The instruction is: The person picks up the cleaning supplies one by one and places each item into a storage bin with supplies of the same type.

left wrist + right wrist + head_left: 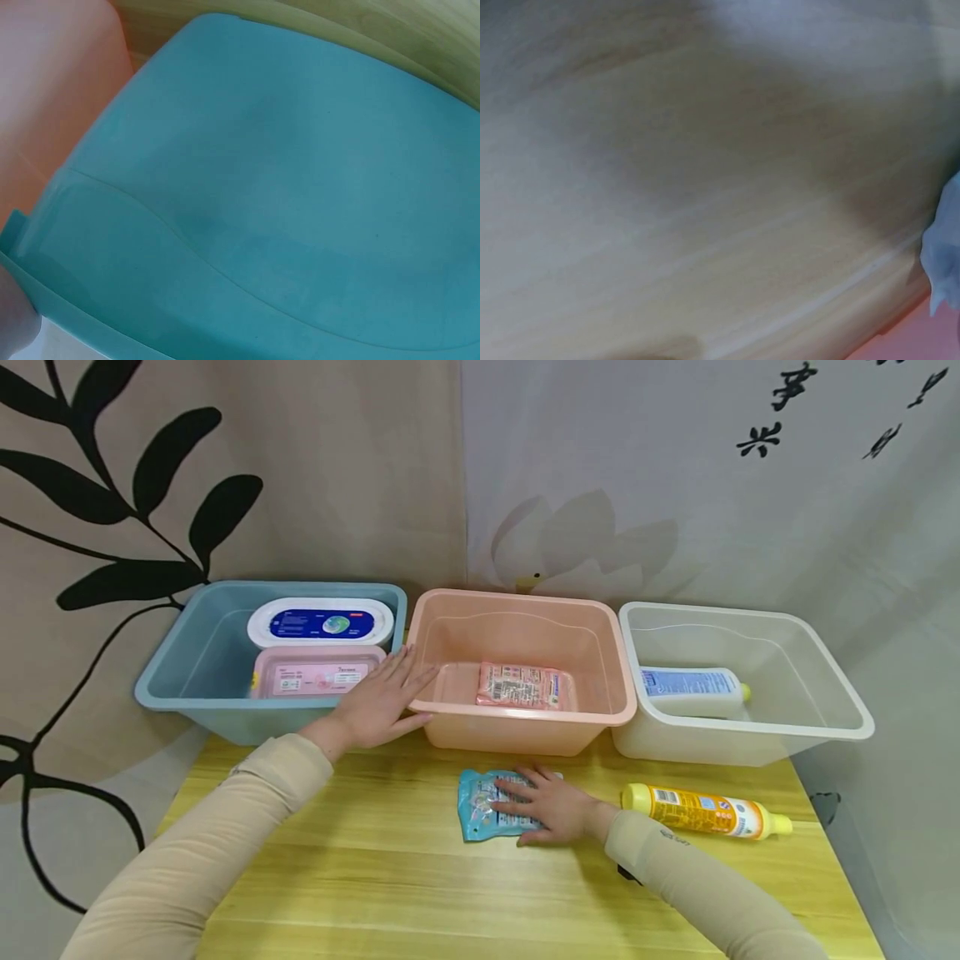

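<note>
My left hand point(377, 702) lies with its fingers extended at the neighbouring rims of the blue bin point(167, 689) and the pink bin point(525, 733). In the left wrist view the outer wall of the blue bin point(285, 180) fills most of the picture. My right hand point(558, 807) is spread over a blue soft packet point(480, 814), which lies flat on the table in front of the pink bin. Its fingers cover the packet's right part. Only an edge of the packet point(943, 255) shows in the right wrist view.
Inside the blue bin are a white-lidded box point(321, 623) and a pink box point(318, 672). A pink packet point(521, 686) lies in the pink bin. The white bin point(750, 739) holds a white bottle point(690, 692). A yellow bottle point(705, 811) lies on the wooden table point(375, 877).
</note>
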Available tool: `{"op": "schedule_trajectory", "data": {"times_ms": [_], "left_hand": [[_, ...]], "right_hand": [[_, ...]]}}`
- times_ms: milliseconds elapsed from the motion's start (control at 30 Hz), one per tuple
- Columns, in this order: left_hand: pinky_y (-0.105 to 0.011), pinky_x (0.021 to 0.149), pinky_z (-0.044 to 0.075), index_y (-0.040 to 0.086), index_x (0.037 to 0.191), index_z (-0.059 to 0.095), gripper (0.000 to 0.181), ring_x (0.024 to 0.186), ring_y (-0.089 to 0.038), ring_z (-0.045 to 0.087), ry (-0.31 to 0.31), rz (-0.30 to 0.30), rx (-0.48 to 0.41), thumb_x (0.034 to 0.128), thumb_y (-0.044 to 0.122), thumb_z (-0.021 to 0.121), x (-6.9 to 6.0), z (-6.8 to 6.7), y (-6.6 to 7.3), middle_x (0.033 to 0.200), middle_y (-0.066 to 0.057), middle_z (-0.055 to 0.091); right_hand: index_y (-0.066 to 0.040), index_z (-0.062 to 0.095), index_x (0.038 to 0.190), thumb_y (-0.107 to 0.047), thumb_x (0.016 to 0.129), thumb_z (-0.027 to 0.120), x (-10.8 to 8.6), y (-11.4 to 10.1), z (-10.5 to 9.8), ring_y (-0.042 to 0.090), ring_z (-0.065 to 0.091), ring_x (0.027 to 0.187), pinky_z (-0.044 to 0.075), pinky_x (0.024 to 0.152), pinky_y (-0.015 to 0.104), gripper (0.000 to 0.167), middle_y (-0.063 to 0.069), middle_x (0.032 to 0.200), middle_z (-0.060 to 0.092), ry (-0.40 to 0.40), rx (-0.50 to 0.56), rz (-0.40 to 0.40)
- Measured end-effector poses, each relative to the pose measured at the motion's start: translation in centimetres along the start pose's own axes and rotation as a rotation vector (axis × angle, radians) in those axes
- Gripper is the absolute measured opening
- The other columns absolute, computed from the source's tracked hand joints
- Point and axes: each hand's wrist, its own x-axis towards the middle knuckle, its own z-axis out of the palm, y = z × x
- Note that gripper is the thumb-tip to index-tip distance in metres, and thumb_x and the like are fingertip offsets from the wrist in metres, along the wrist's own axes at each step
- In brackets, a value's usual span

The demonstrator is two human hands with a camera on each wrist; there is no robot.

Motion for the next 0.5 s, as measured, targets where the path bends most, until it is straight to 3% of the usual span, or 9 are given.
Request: {"op": "schedule_trajectory", "data": {"times_ms": [500], "left_hand": [[-0.05, 0.118, 0.01, 0.015, 0.151, 0.02, 0.073, 0.145, -0.037, 0.004, -0.001, -0.003, 0.002, 0.0934, 0.054, 0.043, 0.02, -0.1, 0.07, 0.156, -0.022, 0.01]], "right_hand": [[-0.033, 0.038, 0.143, -0.048, 0.096, 0.042, 0.42, -0.42, -0.17, 0.031, 0.04, 0.132, 0.037, 0.105, 0.049, 0.049, -0.001, 0.149, 0.039, 0.061, -0.074, 0.016]]}}
